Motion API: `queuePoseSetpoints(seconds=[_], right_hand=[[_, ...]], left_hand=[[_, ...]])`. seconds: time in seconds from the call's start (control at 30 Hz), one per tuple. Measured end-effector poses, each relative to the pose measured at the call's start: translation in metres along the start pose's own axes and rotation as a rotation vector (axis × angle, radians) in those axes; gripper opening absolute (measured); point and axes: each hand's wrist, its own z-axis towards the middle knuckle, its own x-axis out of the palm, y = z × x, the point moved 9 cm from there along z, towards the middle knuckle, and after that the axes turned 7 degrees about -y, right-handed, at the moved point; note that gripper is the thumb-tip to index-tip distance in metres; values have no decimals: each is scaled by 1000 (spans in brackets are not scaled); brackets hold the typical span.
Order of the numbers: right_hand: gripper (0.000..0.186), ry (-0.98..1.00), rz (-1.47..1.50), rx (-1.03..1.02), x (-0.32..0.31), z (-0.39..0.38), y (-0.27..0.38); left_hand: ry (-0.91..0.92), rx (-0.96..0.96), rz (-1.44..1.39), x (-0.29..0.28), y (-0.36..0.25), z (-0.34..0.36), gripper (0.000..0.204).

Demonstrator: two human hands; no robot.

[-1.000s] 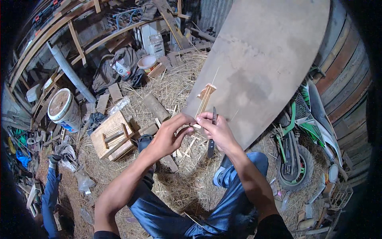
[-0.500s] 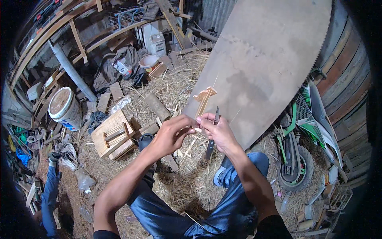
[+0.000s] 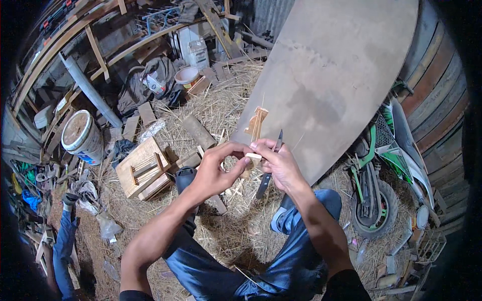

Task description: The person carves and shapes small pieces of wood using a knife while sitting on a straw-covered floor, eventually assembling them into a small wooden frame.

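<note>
Between thumb and fingers, my left hand [image 3: 219,168] pinches a small pale wood piece [image 3: 254,156]. My right hand [image 3: 282,164] is closed round a knife [image 3: 264,184], its black handle pointing down and its blade upward. The right fingertips also meet at the pale piece, touching the left ones. Thin wooden strips run up from the fingertips to a ragged-edged orange-brown piece [image 3: 257,120], seen over the large grey-brown board [image 3: 346,65]. How these parts join is hidden by my fingers.
Straw covers the floor round my legs. At the left stand a slatted wooden box [image 3: 143,170] and a white bucket [image 3: 80,133]; a small tub [image 3: 187,77] is farther back. A motorbike [image 3: 374,195] stands at the right. Another person's leg [image 3: 64,251] shows lower left.
The orange-brown piece and strips have turned more upright. The pale piece shows more plainly between my fingertips. The knife has shifted slightly right, still in my right hand.
</note>
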Motion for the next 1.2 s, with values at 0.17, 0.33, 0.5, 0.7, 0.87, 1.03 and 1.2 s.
queuePoseSetpoints(seconds=[0.17, 0.33, 0.5, 0.7, 0.87, 1.03, 1.2], right_hand=[[15, -5, 39, -34, 2, -2, 0], [24, -132, 81, -186, 2, -3, 5], [20, -128, 59, -106, 7, 2, -4], [23, 27, -551, -188, 18, -13, 14], [16, -133, -971, -604, 20, -35, 83], [21, 91, -1138, -750, 43, -10, 60], [13, 79, -1111, -510, 34, 15, 35]], left_hand=[[20, 123, 53, -4, -11, 3, 19], [-73, -84, -202, -9, 19, 2, 26], [-191, -265, -434, 7, 49, 0, 21], [-204, -289, -422, -11, 53, 14, 22], [-103, -502, -680, -20, 94, 16, 25], [87, -664, -648, -12, 102, 1, 37], [296, -416, -253, -7, 83, 7, 33]])
